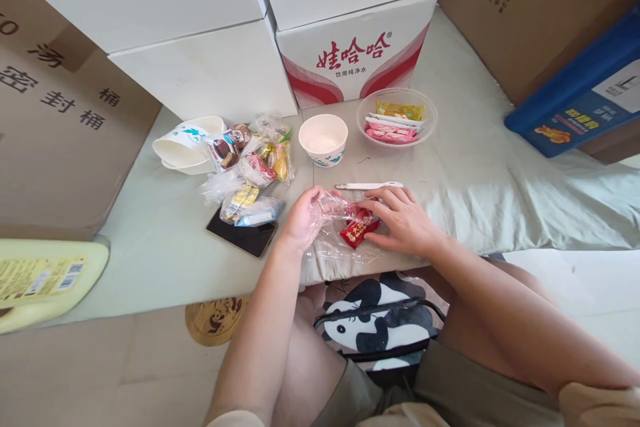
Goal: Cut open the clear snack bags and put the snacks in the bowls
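Observation:
My left hand (301, 219) is closed on the edge of a clear plastic bag (327, 237), its fingers partly seen through the film. A shiny red snack packet (355, 233) with gold writing lies at the bag's right side. Around that packet curl the fingers and thumb of my right hand (406, 221), its fingertips against the red wrapper and film. Just beyond both hands lies a white pen (370, 185). Farther back stands a white paper bowl (323, 137) with a blue pattern. To its right, a clear plastic bowl (434, 115) holds pink and yellow packets.
Bagged snacks (250, 160) are piled at left, partly over a black phone (240, 235). Behind them, paper bowls (183, 140) lie tipped over. White cartons (350, 60) back the cloth-covered surface; brown boxes (65, 133) and a blue package (575, 93) flank it.

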A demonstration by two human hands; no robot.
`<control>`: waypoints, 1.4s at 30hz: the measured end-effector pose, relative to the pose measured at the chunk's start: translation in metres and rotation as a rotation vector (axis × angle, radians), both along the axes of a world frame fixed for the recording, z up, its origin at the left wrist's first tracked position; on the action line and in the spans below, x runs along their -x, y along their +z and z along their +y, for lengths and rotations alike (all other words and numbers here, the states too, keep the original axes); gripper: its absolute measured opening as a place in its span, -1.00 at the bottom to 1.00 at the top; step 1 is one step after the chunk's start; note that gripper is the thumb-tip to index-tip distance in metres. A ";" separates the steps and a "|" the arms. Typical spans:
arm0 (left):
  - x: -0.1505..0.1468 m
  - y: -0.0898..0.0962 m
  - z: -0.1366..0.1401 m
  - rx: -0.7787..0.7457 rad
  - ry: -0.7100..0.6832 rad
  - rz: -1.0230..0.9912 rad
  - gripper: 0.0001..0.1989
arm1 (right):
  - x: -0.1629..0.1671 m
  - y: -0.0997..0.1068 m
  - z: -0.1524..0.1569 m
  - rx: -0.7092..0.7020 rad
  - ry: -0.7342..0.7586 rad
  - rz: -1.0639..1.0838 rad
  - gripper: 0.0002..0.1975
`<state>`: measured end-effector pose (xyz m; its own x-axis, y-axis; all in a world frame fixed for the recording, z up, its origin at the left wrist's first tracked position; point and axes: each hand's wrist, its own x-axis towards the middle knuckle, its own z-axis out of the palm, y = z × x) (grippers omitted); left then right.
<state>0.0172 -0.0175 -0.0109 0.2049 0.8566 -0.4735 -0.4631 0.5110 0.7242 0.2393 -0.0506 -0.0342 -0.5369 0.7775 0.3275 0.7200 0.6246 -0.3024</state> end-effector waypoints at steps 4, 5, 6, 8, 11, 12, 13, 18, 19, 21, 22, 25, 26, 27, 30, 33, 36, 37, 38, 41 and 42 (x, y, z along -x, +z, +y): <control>0.002 -0.001 0.000 -0.017 -0.004 0.023 -0.80 | 0.001 0.003 -0.003 -0.038 0.002 0.096 -0.84; 0.002 -0.001 0.000 -0.024 -0.012 0.030 -0.79 | 0.001 0.004 -0.004 -0.037 0.031 0.097 -0.86; 0.002 -0.002 0.000 -0.030 -0.017 0.036 -0.79 | 0.002 0.005 -0.005 -0.030 0.063 0.084 -0.85; 0.002 -0.002 0.000 -0.033 -0.016 0.046 -0.79 | 0.003 0.006 -0.005 -0.016 0.082 0.050 -0.79; 0.001 -0.002 0.001 -0.023 0.001 0.049 -0.79 | 0.002 0.003 -0.003 -0.005 0.006 0.015 -0.70; 0.000 -0.002 0.001 -0.024 0.005 0.042 -0.79 | 0.002 0.002 -0.002 0.001 -0.022 0.007 -0.67; 0.000 -0.002 0.001 -0.029 0.010 0.035 -0.78 | 0.001 0.001 -0.001 0.012 -0.042 -0.004 -0.63; -0.002 -0.003 0.002 -0.042 0.001 0.058 -0.73 | 0.002 -0.001 0.001 0.058 -0.084 -0.058 -0.40; -0.002 -0.003 0.002 -0.033 0.000 0.069 -0.74 | 0.003 -0.001 0.001 0.057 -0.086 -0.063 -0.39; -0.002 -0.003 0.002 -0.019 0.014 0.093 -0.76 | 0.003 0.000 0.000 0.053 -0.062 -0.060 -0.44; -0.002 -0.003 0.002 -0.016 0.023 0.107 -0.77 | 0.002 0.001 0.000 0.050 -0.040 -0.055 -0.49; -0.002 -0.004 0.002 -0.030 0.055 0.134 -0.79 | 0.001 0.001 0.000 0.044 0.013 -0.056 -0.61; -0.002 -0.004 0.002 -0.037 0.056 0.132 -0.78 | 0.001 0.001 -0.001 0.050 0.018 -0.066 -0.59; -0.003 -0.004 0.002 -0.042 0.049 0.123 -0.78 | 0.001 0.000 -0.001 0.058 0.015 -0.078 -0.54; -0.003 -0.002 0.001 -0.014 -0.002 0.070 -0.77 | 0.001 -0.003 0.000 0.078 0.000 -0.102 -0.42; -0.002 0.001 0.000 0.029 -0.039 0.021 -0.79 | 0.000 -0.003 0.000 0.062 0.019 -0.093 -0.51; -0.001 0.001 0.000 0.013 -0.017 0.007 -0.79 | 0.000 -0.001 0.000 0.039 0.033 -0.062 -0.68; 0.000 0.001 0.000 0.006 -0.006 0.004 -0.79 | 0.000 -0.001 0.000 0.037 0.028 -0.055 -0.69; -0.001 0.001 0.000 0.003 -0.002 0.000 -0.79 | 0.001 -0.001 0.000 0.039 0.020 -0.052 -0.69; -0.002 0.001 -0.002 0.016 -0.050 -0.030 -0.77 | 0.001 -0.003 0.000 0.071 -0.008 -0.065 -0.63; -0.003 0.001 -0.003 0.024 -0.075 -0.042 -0.76 | 0.001 -0.004 0.000 0.075 -0.010 -0.070 -0.63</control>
<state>0.0206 -0.0206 -0.0094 0.2886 0.8265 -0.4834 -0.4524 0.5627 0.6919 0.2382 -0.0503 -0.0384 -0.5482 0.8042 0.2297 0.7474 0.5943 -0.2969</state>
